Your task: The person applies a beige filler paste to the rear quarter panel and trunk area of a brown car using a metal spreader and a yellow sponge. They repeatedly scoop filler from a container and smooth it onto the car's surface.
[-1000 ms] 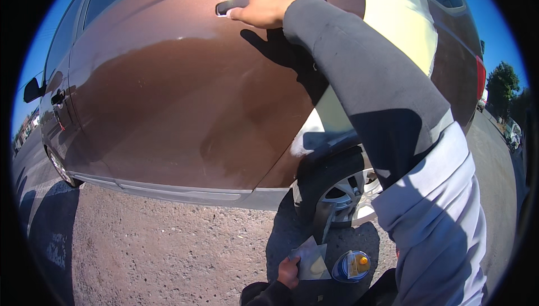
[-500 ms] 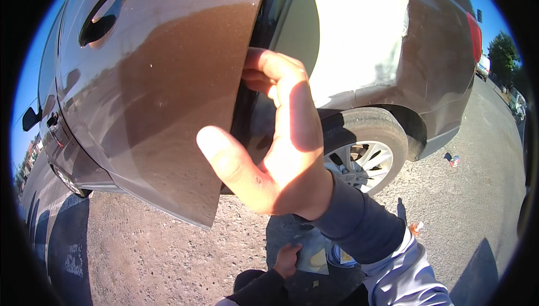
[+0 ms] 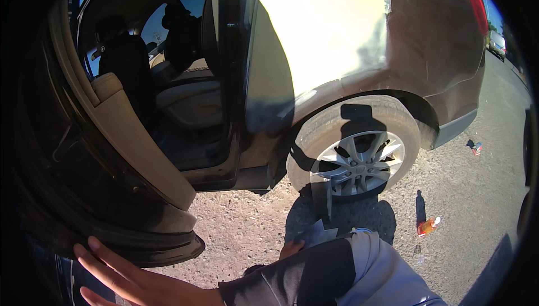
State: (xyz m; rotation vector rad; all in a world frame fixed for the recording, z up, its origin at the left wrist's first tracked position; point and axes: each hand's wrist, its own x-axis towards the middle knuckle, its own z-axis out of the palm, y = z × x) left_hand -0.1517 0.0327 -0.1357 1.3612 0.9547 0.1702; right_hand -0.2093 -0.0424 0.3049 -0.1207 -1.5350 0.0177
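My right hand (image 3: 132, 281) reaches across to the lower left with its fingers spread. The fingertips lie against the edge of the brown car's rear door (image 3: 106, 193), or just in front of it; I cannot tell if they press on it. The door stands wide, its beige inner trim facing me. Low in the middle, mostly behind my right sleeve, my left hand (image 3: 292, 248) holds a thin grey flat sheet (image 3: 317, 233). Above it, the car's rear quarter panel (image 3: 331, 25) has a large pale yellow-white patch around bare brown paint.
The rear wheel (image 3: 359, 160) stands near my left hand. A round rim (image 3: 362, 230), seemingly a can's, peeks over my sleeve. An orange bottle (image 3: 428, 226) and a small crumpled wrapper (image 3: 476, 149) are on the rough ground. Car seats (image 3: 191, 104) show through the doorway.
The rear door has swung from slightly ajar to wide, exposing the interior. My right hand has moved from the door's edge in mid-view to the lower left. My left hand keeps the sheet.
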